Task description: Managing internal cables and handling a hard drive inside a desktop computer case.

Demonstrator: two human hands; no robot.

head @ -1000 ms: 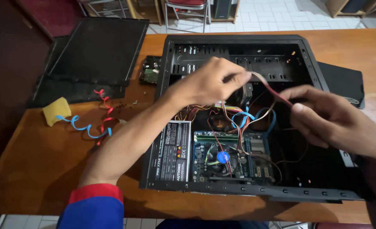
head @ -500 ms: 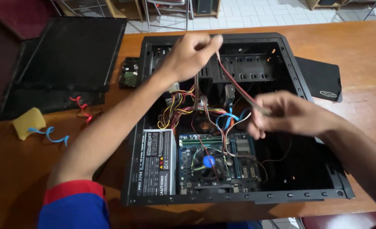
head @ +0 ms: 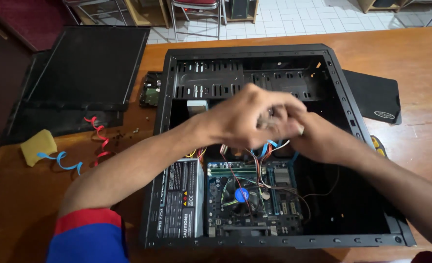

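The left hand is curled nearly closed, its fingers folded over a small bundle of cables at the middle of the open computer case. The right hand meets it from the other side, fingers bent and pressed against the left hand's fingertips; both are blurred, so what exactly sits between them cannot be told, though thin red, blue and white wires trail down from the joined grip. Both hands hover above the case interior, well inside its black rim.

Directly below the hands lies the motherboard with one blue-centred cooling fan. Below and to the left hand's side sits one grey power supply, touching the case wall. Beyond the hands, the drive bays stand bare, and the case floor under the right forearm is dark, open room.

Outside the case, past the left forearm, the wooden surface carries one black side panel, one hard drive just beside the case, two red flat cables, one blue flat cable and one yellow cloth. Past the right hand lies one black mat.
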